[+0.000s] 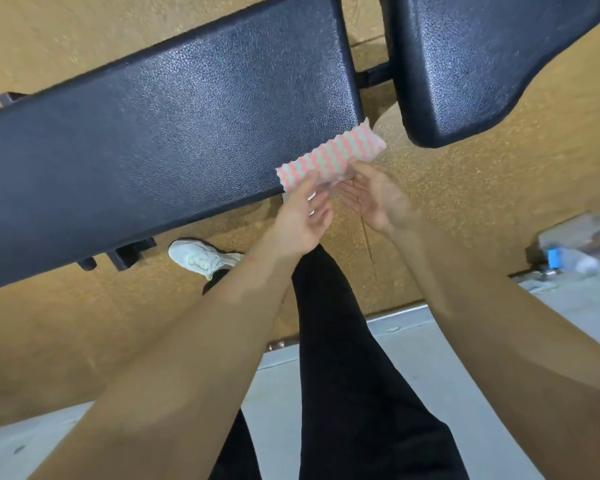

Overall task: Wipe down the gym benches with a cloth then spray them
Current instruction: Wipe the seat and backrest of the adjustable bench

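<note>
Head-worn view, steeply downward, close above bench (160, 133)

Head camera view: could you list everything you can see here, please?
long bench pad: one, black, across left and centre
second bench pad: one, black, top right
bench frame: one, black, between and under the pads
cloth: one, pink and white zigzag, by the long pad's near corner
floor: one, tan speckled, under the benches
grey surface: one, pale, bottom of picture
blurred object: one, pale with a blue part, right edge; unidentifiable
shoe: one, white, on the floor below the long pad
trouser leg: one, black, bottom centre
left hand: one, pinches the cloth's lower edge
right hand: one, at the cloth's edge; grip blurred
</note>
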The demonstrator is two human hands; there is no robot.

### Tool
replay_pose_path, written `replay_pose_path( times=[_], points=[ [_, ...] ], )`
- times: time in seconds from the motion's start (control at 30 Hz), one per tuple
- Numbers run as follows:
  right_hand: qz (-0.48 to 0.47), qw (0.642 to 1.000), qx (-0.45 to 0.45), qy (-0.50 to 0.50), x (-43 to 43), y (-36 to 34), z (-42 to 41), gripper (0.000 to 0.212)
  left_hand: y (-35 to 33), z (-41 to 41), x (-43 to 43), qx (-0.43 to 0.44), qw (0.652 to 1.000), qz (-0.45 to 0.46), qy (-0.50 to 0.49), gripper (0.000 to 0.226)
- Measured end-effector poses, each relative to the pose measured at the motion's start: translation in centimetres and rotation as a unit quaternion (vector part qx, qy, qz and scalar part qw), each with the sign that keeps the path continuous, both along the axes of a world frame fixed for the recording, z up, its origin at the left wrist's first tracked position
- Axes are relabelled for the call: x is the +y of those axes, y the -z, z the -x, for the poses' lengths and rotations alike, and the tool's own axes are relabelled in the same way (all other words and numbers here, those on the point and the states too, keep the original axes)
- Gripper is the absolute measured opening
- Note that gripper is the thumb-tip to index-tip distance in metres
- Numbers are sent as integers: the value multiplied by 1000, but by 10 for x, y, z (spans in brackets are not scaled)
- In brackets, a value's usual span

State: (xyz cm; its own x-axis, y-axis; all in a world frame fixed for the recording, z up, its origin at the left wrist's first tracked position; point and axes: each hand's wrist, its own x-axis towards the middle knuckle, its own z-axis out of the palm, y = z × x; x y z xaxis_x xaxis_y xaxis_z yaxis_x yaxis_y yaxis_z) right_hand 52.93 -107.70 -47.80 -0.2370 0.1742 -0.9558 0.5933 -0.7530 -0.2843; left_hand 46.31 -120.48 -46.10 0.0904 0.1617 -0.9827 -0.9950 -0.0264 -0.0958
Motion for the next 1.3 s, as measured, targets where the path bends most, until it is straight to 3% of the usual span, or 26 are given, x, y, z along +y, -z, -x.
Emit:
replay_pose_path(
  times=[0.07,0.17,0.3,0.47,0.6,0.73,0.83,1.03,1.13,1.3],
  points=[
    [-7,1000,0,-10,2,0,-1,14,3,3,7,2,999,-8,-50,21],
    [-12,1000,-8,-16,-1,-1,-1,22,7,3,5,15,995,0,-101,14],
    [-20,999,-16,-21,-18,-2,4,14,16,2,-10,26,985,31,-170,36],
    [13,999,-46,-8,-53,0,16,35,22,14,-42,23,974,82,-210,44],
    [29,997,-61,31,-85,1,27,21,25,23,-75,25,966,100,-237,37],
    [56,993,-52,90,-124,-9,46,11,18,36,-114,15,962,100,-253,11],
    [62,992,-60,97,-155,-12,58,9,5,53,-143,-6,947,123,-296,14],
    [52,993,-88,59,-211,-15,84,39,4,80,-218,-15,947,119,-297,15],
    [57,993,-103,32,-243,-18,94,43,14,86,-257,-8,934,133,-332,32],
    [39,995,-97,-7,-300,-21,115,42,27,98,-323,2,917,140,-373,20]
  ],
)
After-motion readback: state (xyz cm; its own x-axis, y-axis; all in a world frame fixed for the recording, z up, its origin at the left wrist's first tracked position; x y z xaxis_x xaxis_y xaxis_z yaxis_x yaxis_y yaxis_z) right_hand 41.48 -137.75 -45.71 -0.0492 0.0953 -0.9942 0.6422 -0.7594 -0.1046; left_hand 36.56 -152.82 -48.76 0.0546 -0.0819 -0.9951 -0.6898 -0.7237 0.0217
